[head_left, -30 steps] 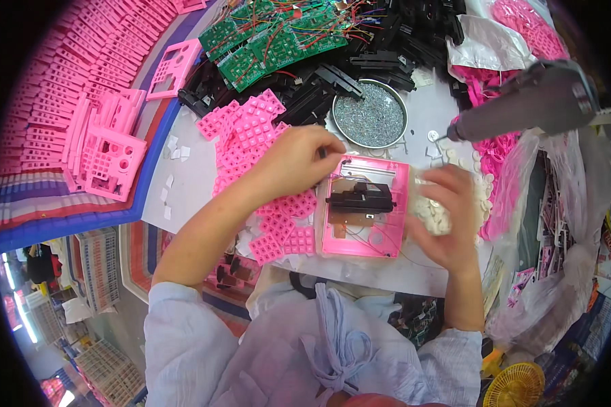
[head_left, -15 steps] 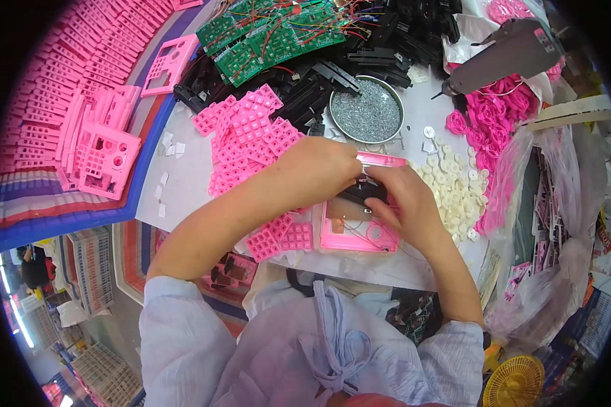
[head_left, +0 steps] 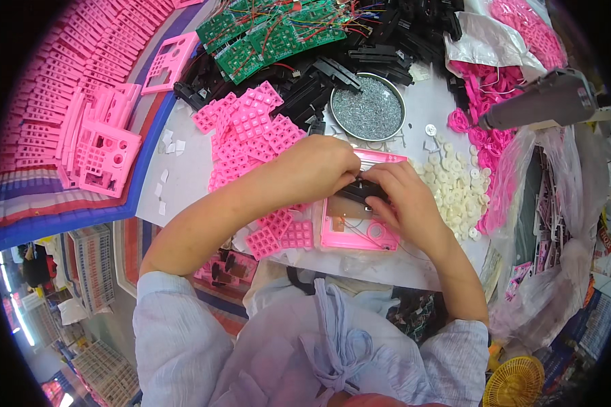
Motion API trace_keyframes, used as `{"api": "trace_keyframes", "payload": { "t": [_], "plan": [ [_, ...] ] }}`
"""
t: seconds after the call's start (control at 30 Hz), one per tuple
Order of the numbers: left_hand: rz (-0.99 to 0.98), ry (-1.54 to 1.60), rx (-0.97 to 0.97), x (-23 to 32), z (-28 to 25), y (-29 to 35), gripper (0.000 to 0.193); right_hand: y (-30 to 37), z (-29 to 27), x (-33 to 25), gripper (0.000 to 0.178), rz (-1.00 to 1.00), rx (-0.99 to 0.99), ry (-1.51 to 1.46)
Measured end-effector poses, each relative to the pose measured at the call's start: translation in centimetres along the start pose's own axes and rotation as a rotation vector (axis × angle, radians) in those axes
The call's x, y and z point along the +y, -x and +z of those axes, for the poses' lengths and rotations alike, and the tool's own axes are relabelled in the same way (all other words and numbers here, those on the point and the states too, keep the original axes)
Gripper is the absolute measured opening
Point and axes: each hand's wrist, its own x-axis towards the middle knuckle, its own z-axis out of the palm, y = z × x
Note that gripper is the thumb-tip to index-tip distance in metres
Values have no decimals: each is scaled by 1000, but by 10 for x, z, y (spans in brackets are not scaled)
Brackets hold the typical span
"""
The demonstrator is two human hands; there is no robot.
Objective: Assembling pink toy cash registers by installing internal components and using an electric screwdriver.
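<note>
On the table in front of me lies a pink plastic housing (head_left: 329, 234), with a brown board (head_left: 349, 209) inside it. A black plastic part (head_left: 361, 191) sits across the housing under both hands. My left hand (head_left: 329, 163) comes in from the left, its fingers pinched together at the black part's upper edge; whatever is between the fingertips is hidden. With thumb and fingers, my right hand (head_left: 406, 197) grips the right end of the black part.
Pink button pads (head_left: 254, 125) are heaped left of the housing, near a round tin of screws (head_left: 368, 108). White plastic discs (head_left: 455, 186) lie to the right. An electric screwdriver (head_left: 543, 102) hangs at upper right. Green circuit boards (head_left: 271, 41) and stacked pink casings (head_left: 108, 149) stand beyond.
The hanging screwdriver has swung right and down. My hands have shifted only slightly at the black part, and the housing stays in place.
</note>
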Motion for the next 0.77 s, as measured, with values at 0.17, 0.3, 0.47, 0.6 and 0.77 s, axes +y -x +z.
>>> {"api": "trace_keyframes", "payload": {
  "t": [0.17,0.3,0.47,0.6,0.77],
  "plan": [
    [72,26,-48,-9,-2,0,10,0,-2,1,38,-41,-16,16],
    [75,-150,-96,-2,-2,-1,12,-4,-5,1,37,-85,-52,53],
    [-48,-152,-55,2,6,-1,14,-8,-6,-3,36,-109,-87,121],
    [-178,184,-89,-2,-6,-7,18,-8,-8,-7,37,-126,-82,168],
    [-239,291,-132,-7,-4,-9,19,-8,-9,-9,38,-117,-113,211]
  ]
}}
